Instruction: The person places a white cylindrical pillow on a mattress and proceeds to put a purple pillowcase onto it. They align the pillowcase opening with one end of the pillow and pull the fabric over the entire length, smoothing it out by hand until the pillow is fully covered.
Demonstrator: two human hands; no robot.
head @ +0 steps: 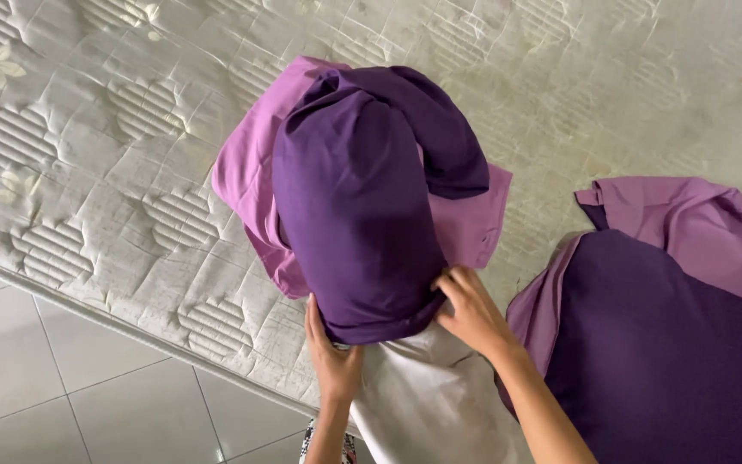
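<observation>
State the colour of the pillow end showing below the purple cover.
White pillow, seen in the head view.

support: bare quilted mattress (113,155), cream, above tiled floor (88,395) | on it, centre: pillow (440,404) part-covered by a dark purple pillowcase (358,215) | on it, right: second purple pillow (663,344)

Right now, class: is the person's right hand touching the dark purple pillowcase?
Touching. The head view shows the right hand with fingers gripping the open edge of the dark purple pillowcase.
</observation>
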